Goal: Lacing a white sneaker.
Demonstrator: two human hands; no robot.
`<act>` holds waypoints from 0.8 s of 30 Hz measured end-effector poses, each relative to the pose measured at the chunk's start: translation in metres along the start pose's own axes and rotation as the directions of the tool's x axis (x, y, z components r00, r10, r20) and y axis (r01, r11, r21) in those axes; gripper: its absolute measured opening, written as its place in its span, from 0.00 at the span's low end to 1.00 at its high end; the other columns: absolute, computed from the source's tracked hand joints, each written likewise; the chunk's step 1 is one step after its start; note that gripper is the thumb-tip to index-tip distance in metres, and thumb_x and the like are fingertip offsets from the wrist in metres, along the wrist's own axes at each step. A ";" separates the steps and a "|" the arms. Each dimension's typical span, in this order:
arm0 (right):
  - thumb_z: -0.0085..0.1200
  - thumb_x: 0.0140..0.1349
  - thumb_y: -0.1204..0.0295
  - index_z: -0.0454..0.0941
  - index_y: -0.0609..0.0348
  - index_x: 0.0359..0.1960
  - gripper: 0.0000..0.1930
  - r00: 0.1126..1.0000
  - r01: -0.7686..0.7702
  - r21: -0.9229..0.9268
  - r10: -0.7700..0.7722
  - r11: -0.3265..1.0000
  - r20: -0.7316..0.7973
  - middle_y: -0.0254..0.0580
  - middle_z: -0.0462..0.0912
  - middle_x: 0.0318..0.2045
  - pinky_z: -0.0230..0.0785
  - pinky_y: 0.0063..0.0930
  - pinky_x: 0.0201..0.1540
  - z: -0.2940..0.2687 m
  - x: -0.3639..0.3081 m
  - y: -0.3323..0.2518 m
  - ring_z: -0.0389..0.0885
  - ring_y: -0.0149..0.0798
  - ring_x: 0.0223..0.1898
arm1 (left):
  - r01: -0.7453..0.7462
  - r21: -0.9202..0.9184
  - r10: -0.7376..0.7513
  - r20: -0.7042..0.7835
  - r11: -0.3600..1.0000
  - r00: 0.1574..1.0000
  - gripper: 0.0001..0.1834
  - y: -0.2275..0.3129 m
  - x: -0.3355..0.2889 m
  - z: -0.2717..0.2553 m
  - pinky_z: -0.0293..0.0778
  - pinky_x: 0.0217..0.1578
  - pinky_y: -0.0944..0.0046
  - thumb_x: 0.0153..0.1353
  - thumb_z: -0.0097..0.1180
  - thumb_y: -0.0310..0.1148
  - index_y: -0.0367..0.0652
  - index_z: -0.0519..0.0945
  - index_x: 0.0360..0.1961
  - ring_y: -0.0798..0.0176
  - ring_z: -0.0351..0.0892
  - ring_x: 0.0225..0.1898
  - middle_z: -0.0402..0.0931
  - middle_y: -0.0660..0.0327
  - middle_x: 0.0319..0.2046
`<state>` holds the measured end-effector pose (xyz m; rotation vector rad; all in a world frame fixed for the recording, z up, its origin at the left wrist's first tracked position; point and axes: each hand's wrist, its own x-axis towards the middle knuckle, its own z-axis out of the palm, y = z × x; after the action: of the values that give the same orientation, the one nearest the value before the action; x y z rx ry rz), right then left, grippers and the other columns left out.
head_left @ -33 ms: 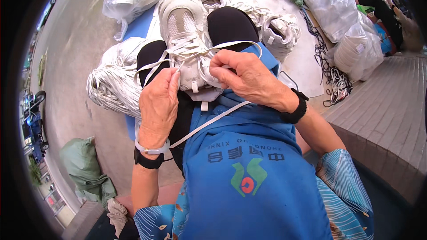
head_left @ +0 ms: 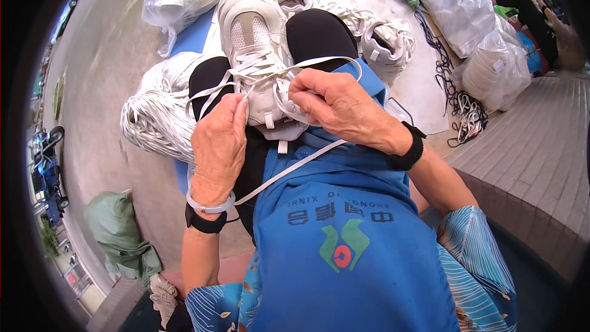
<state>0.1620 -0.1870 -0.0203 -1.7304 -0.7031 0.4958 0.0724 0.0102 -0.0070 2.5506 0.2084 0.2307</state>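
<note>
Sneaker (head_left: 251, 27), off-white, rests between the black-clad knees (head_left: 321, 35), toe pointing away. Left of its heel, the left hand (head_left: 219, 147) pinches a white lace (head_left: 250, 91), grip closed; to the right, the right hand (head_left: 347, 110) has its grip closed on lace too, fingertips partly hidden.

White shoe (head_left: 244, 3) between knees (head_left: 322, 37). Left hand (head_left: 219, 147) pinching laces (head_left: 257, 72) at shoe's 7 o'clock, right hand (head_left: 347, 110) gripping them at 4; lace bundle (head_left: 153, 126) at 8.

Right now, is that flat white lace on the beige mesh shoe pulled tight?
Loose: the lace makes slack loops past both sides of the shoe.
</note>
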 end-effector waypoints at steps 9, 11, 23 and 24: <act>0.50 0.59 0.75 0.81 0.62 0.37 0.08 0.959 0.251 -0.307 -0.279 0.918 -0.048 0.52 0.80 0.32 0.75 0.43 0.39 0.013 0.018 0.011 0.81 0.56 0.33 | -0.069 0.394 0.037 0.088 0.917 0.995 0.06 0.011 0.005 -0.005 0.73 0.25 0.50 0.68 0.53 0.35 0.46 0.78 0.37 0.45 0.80 0.26 0.78 0.51 0.22; 0.54 0.55 0.74 0.80 0.63 0.31 0.06 0.952 0.261 -0.405 -0.303 0.876 -0.044 0.49 0.78 0.32 0.75 0.43 0.37 0.020 0.023 0.009 0.82 0.54 0.32 | -0.114 0.403 0.080 0.100 0.908 0.992 0.06 0.010 0.009 -0.005 0.72 0.26 0.50 0.67 0.53 0.34 0.45 0.78 0.36 0.44 0.80 0.26 0.78 0.51 0.23; 0.59 0.53 0.72 0.78 0.62 0.28 0.06 0.936 0.293 -0.580 -0.350 0.760 0.014 0.48 0.76 0.32 0.75 0.40 0.33 0.022 0.035 0.015 0.82 0.50 0.31 | -0.209 0.435 0.160 0.147 0.876 0.976 0.06 0.004 0.022 -0.001 0.73 0.26 0.49 0.63 0.51 0.30 0.43 0.76 0.29 0.44 0.79 0.25 0.77 0.52 0.21; 0.57 0.55 0.72 0.77 0.61 0.30 0.06 0.940 0.290 -0.584 -0.340 0.758 0.025 0.48 0.75 0.32 0.75 0.40 0.32 0.021 0.035 0.015 0.81 0.50 0.31 | -0.224 0.456 0.156 0.182 0.861 0.971 0.05 0.004 0.024 -0.002 0.73 0.26 0.49 0.62 0.51 0.29 0.43 0.76 0.29 0.44 0.80 0.25 0.77 0.51 0.21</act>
<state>0.1766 -0.1511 -0.0392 -2.1219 -1.1491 -0.0501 0.0955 0.0123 -0.0003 3.0686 -0.0543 0.0779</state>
